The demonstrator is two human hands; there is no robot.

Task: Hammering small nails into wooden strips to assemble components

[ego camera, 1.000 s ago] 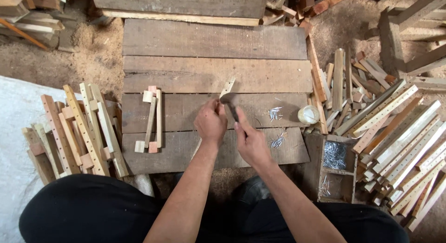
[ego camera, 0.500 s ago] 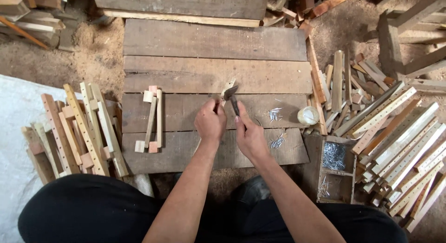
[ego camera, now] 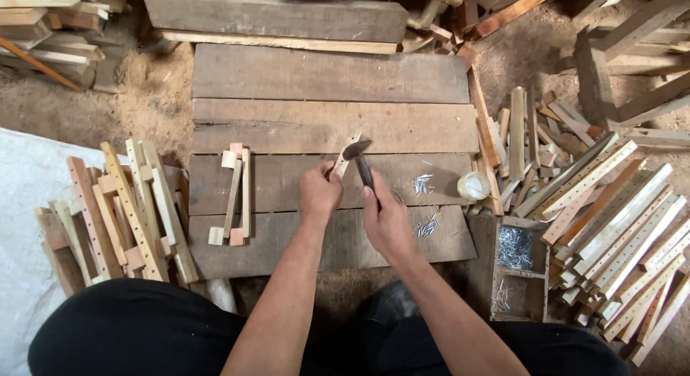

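My left hand (ego camera: 319, 191) grips the near end of a thin pale wooden strip (ego camera: 348, 150) that lies slanted on the plank work surface (ego camera: 287, 124). My right hand (ego camera: 386, 219) is closed around the dark handle of a hammer (ego camera: 361, 160). The hammer's head sits over the strip's far end. Loose nails (ego camera: 424, 183) lie just right of my right hand, with a second small heap (ego camera: 429, 227) nearer to me.
A small assembled frame of wooden strips (ego camera: 234, 196) lies at the left of the planks. Drilled wooden slats are stacked at left (ego camera: 115, 211) and right (ego camera: 618, 225). A small round container (ego camera: 473, 185) and a wooden box of nails (ego camera: 515, 248) sit at right. Offcuts lie behind.
The hammer came up into my right hand and its head now rests over the strip's far end. Both hands shifted slightly away from me; the strip stays held by my left hand.
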